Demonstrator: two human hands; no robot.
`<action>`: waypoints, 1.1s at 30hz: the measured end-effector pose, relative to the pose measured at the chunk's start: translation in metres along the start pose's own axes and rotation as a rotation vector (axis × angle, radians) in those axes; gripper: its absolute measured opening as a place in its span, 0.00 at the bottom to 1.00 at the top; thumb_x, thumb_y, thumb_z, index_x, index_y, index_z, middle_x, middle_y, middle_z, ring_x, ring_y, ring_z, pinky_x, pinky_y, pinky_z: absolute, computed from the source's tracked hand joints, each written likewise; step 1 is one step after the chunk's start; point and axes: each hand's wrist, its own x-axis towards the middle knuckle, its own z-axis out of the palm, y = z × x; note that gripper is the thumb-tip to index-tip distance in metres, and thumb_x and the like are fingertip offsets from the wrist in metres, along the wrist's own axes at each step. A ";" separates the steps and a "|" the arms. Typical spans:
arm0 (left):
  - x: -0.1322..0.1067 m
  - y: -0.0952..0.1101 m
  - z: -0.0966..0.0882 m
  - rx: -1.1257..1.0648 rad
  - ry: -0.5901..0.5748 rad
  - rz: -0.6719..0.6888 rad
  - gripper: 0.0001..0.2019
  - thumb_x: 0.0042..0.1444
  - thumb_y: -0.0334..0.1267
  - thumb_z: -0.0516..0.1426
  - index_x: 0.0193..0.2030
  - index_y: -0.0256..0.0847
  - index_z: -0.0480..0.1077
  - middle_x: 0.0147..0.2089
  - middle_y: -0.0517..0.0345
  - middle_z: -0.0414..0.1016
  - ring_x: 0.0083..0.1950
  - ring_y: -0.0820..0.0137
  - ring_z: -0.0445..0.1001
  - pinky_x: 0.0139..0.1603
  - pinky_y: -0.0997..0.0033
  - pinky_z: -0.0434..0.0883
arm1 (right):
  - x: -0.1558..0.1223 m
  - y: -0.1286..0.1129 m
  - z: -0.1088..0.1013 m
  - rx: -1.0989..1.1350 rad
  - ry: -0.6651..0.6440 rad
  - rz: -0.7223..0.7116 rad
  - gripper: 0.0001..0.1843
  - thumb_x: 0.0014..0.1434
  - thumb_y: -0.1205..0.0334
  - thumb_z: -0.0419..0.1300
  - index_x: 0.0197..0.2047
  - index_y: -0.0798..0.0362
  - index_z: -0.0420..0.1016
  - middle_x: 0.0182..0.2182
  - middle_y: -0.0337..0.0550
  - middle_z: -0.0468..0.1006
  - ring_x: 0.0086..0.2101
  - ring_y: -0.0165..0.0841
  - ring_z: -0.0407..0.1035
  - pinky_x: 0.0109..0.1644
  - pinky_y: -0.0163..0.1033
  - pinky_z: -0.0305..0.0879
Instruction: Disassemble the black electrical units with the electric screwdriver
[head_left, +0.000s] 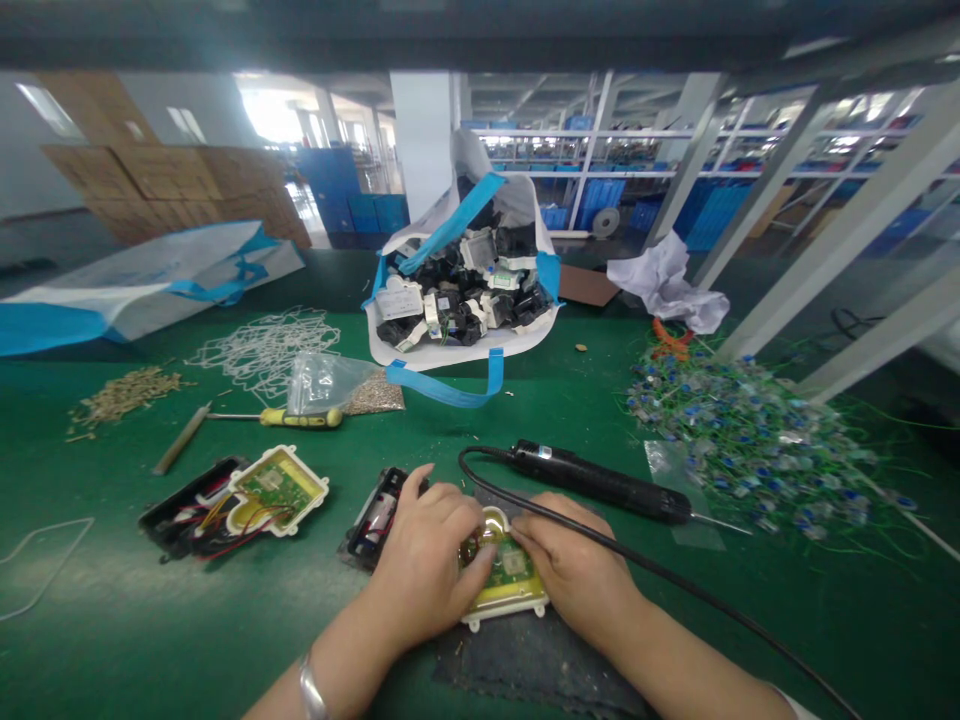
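Two hands point(431, 555) on white-rimmed circuit housing point(517, 605), ragged dark mat point(540, 660) beneath

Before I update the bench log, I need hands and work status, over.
Left hand and right hand both at white-framed circuit board. Board component side up, dark mat beneath. Black cable crosses over right hand.

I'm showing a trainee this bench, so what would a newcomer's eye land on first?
Probably the open bag at the back centre, heaped with black and white devices. Next, the green-and-blue tangle on the right. Front and centre, the left hand and right hand hold a white-rimmed case with a green board inside.
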 end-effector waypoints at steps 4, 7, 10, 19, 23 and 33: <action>-0.003 -0.009 -0.011 -0.066 -0.064 -0.015 0.03 0.50 0.34 0.54 0.33 0.42 0.67 0.34 0.59 0.72 0.39 0.67 0.67 0.57 0.49 0.47 | 0.002 -0.002 -0.008 0.316 0.057 0.091 0.11 0.59 0.64 0.48 0.28 0.54 0.68 0.28 0.43 0.69 0.31 0.37 0.63 0.36 0.38 0.58; -0.004 -0.016 -0.016 -0.147 -0.087 -0.075 0.04 0.52 0.34 0.52 0.31 0.42 0.68 0.31 0.60 0.71 0.37 0.69 0.68 0.56 0.53 0.52 | 0.005 -0.003 -0.015 0.718 0.036 0.258 0.11 0.58 0.56 0.52 0.28 0.54 0.65 0.25 0.41 0.70 0.28 0.35 0.64 0.32 0.36 0.60; -0.004 -0.020 -0.016 -0.217 -0.080 -0.117 0.06 0.53 0.34 0.51 0.28 0.41 0.68 0.28 0.61 0.70 0.33 0.71 0.68 0.54 0.57 0.56 | 0.006 -0.003 -0.020 1.098 -0.010 0.289 0.15 0.59 0.52 0.56 0.30 0.54 0.61 0.20 0.38 0.68 0.23 0.32 0.63 0.29 0.35 0.60; -0.003 -0.009 -0.019 -0.277 -0.003 -0.026 0.12 0.55 0.46 0.51 0.36 0.40 0.69 0.35 0.54 0.70 0.40 0.65 0.66 0.53 0.55 0.54 | 0.005 -0.015 -0.026 1.602 -0.238 0.279 0.17 0.53 0.56 0.65 0.39 0.55 0.63 0.30 0.40 0.68 0.23 0.29 0.66 0.26 0.33 0.65; -0.005 0.012 -0.017 -0.191 -0.032 0.083 0.12 0.46 0.48 0.59 0.35 0.44 0.70 0.37 0.56 0.70 0.43 0.63 0.64 0.55 0.53 0.48 | 0.005 -0.020 -0.028 1.644 -0.299 0.273 0.18 0.52 0.57 0.66 0.42 0.56 0.66 0.36 0.46 0.68 0.32 0.32 0.67 0.35 0.35 0.64; -0.008 0.013 -0.041 -0.348 -0.101 0.083 0.06 0.51 0.25 0.53 0.30 0.40 0.67 0.29 0.64 0.70 0.35 0.72 0.63 0.43 0.65 0.55 | 0.003 -0.005 -0.020 1.598 -0.274 0.232 0.12 0.52 0.63 0.67 0.38 0.58 0.71 0.26 0.42 0.70 0.27 0.30 0.66 0.32 0.32 0.61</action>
